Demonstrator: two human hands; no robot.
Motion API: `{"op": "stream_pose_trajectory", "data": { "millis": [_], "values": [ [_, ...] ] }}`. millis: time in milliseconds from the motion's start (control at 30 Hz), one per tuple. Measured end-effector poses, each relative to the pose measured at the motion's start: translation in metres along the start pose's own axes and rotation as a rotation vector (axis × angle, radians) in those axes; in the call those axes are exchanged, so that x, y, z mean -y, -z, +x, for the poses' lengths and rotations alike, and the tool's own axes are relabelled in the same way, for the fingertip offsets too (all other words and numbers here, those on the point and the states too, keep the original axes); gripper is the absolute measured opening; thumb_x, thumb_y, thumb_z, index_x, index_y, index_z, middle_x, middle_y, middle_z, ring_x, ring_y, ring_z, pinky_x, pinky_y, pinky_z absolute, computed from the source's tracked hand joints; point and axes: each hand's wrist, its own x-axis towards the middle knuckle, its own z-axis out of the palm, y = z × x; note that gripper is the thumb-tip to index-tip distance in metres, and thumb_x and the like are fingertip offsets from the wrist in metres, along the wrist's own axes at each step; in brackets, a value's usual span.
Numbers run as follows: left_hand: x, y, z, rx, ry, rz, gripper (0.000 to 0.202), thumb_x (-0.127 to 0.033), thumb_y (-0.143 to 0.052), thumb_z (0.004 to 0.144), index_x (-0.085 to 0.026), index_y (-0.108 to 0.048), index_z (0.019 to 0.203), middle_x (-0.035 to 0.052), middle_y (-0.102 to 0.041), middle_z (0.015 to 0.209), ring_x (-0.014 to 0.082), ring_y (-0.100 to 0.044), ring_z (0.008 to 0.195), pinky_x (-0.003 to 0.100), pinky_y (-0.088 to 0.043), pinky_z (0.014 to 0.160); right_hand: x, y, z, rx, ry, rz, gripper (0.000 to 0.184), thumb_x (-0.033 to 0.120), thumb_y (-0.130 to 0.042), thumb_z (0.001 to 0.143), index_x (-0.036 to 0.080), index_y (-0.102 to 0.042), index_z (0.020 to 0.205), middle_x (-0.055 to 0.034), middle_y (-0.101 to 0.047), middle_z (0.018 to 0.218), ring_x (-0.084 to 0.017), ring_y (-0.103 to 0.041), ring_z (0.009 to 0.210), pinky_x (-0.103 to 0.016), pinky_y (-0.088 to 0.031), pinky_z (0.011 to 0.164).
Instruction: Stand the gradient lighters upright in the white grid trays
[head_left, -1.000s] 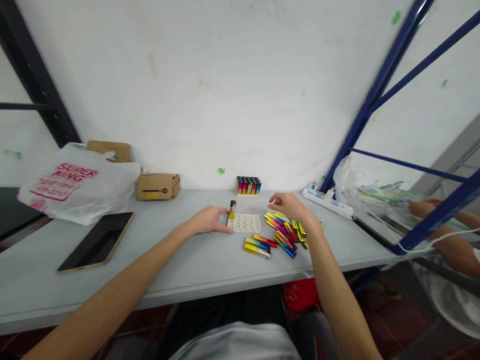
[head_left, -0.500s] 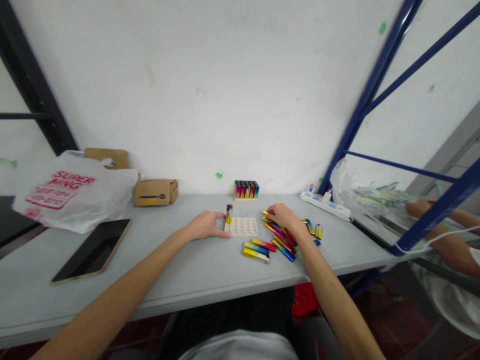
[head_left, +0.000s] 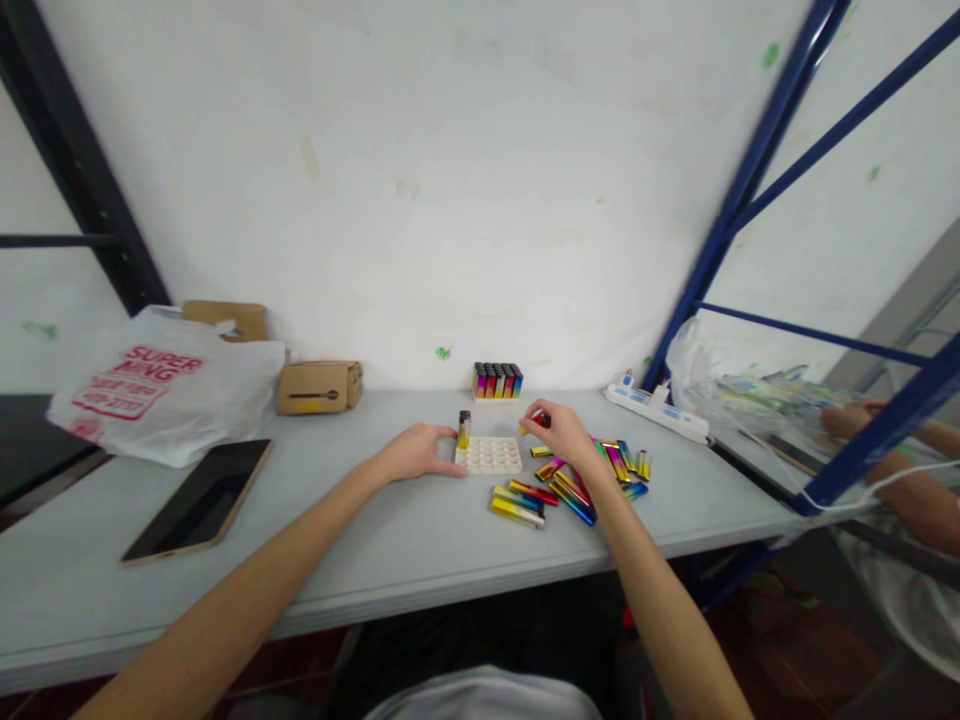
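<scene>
- Head view, far left: a white bag with red lettering sits on the grey table, and a dark tablet lies flat in front of it.
- Next, a small cardboard box stands near the wall.
- The left hand rests at the left end of a white tray, thumb and forefinger spread apart, the thumb at its near corner.
- One upright lighter, dark on top and yellow below, stands in the tray's far left corner, just beside the forefinger.
- Behind the tray, near the wall, is a filled block of lighters, black tops up.
- The right hand pinches a held lighter, partly hidden by the fingers, above the table just beyond the tray's right end.
- Loose lighters in shiny colours lie scattered below and beside that forearm.
- Farther right, a white power strip lies near a blue frame; beyond it shows another person's forearm.
</scene>
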Motion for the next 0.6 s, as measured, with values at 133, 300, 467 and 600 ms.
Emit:
{"op": "stream_pose_trajectory", "data": {
  "millis": [133, 300, 467, 600],
  "values": [
    [0.000, 0.000, 0.000, 0.020, -0.002, -0.013, 0.089, -0.078, -0.072, 0.061, -0.019, -0.066, 0.127, -0.0081, -0.041, 0.045, 0.0164, -0.039, 0.044, 0.028, -0.020, 0.050, -0.001, -0.011, -0.001, 0.067, 0.023, 0.057, 0.042, 0.054, -0.060, 0.087, 0.018, -0.060, 0.066, 0.0019, -0.055, 0.060, -0.013, -0.047, 0.059, -0.025, -0.035, 0.057],
    [0.000, 0.001, 0.000, 0.001, -0.015, 0.000, 0.088, -0.079, -0.072, 0.061, -0.019, -0.067, 0.126, -0.0074, -0.044, 0.047, 0.0167, -0.041, 0.047, 0.027, -0.022, 0.051, 0.007, -0.015, -0.004, 0.185, 0.139, 0.235, 0.043, 0.054, -0.046, 0.097, 0.018, -0.058, 0.076, -0.0009, -0.060, 0.075, -0.015, -0.054, 0.071, -0.025, -0.042, 0.066],
    [-0.001, 0.001, -0.001, -0.010, -0.022, 0.011, 0.086, -0.080, -0.071, 0.061, -0.021, -0.068, 0.124, -0.0071, -0.044, 0.048, 0.0167, -0.041, 0.047, 0.026, -0.022, 0.051, 0.013, -0.019, -0.003, 0.165, 0.047, 0.352, 0.038, 0.055, -0.040, 0.099, 0.021, -0.054, 0.087, 0.0041, -0.051, 0.064, -0.014, -0.050, 0.059, -0.024, -0.043, 0.060],
    [-0.001, 0.000, 0.000, 0.000, -0.021, 0.011, 0.084, -0.079, -0.072, 0.062, -0.021, -0.068, 0.123, -0.0076, -0.042, 0.046, 0.0162, -0.041, 0.046, 0.027, -0.020, 0.050, 0.020, -0.023, -0.002, 0.072, -0.005, 0.343, 0.046, 0.060, -0.037, 0.098, 0.021, -0.052, 0.077, 0.0037, -0.046, 0.061, -0.013, -0.045, 0.055, -0.024, -0.038, 0.054]
  ]
}}
